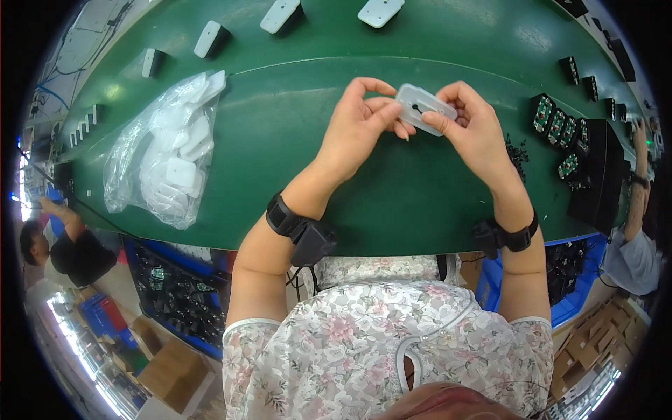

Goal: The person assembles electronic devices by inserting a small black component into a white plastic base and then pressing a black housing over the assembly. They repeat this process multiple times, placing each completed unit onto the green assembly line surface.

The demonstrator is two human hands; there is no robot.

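Over the middle of the table, a white rounded plastic cover (413, 96) is held tilted between my two hands. A small black part (418, 108) shows at its centre; I cannot tell whether it is fixed in the cover. My left hand (360, 124) is closed at the cover's left end, thumb and fingers near its lower corner. Gripping the right end is my right hand (476, 126), its thumb on the face and its fingers behind the far edge. The cover's underside is hidden.
A clear bag of white covers (168, 154) lies at left. White-topped black housings (282, 15) line the far side. At right are housings with green circuit boards (553, 126), small loose black parts (516, 155) and a black box (595, 175). Other people sit at both sides.
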